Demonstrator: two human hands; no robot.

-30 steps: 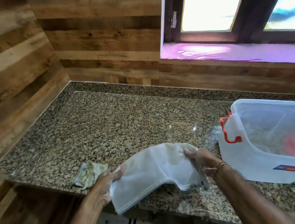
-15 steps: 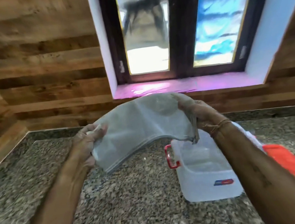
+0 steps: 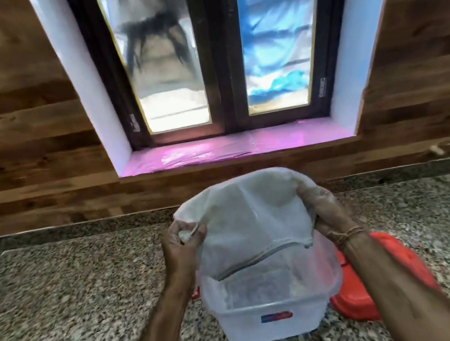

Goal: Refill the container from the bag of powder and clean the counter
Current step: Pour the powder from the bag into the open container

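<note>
I hold a translucent white plastic bag (image 3: 247,215) upside down, its open zip edge hanging into the clear plastic container (image 3: 274,321) below it. My left hand (image 3: 183,243) pinches the bag's left corner. My right hand (image 3: 322,209), dusted with white powder, grips the bag's right side. The bag looks flat and nearly empty. The container stands on the granite counter (image 3: 65,300) with a blue and red label on its front wall; its inside shows only dimly through the plastic.
A red lid (image 3: 384,272) lies on the counter to the right of the container, touching it. Wood-panelled wall and a window with a pink-lined sill (image 3: 232,148) stand behind. A red handle of the container peeks out at its left side.
Both hands carried the bag from the counter's left front edge up and over the container, then tipped its opening downward into it. The view swung right toward the window.
</note>
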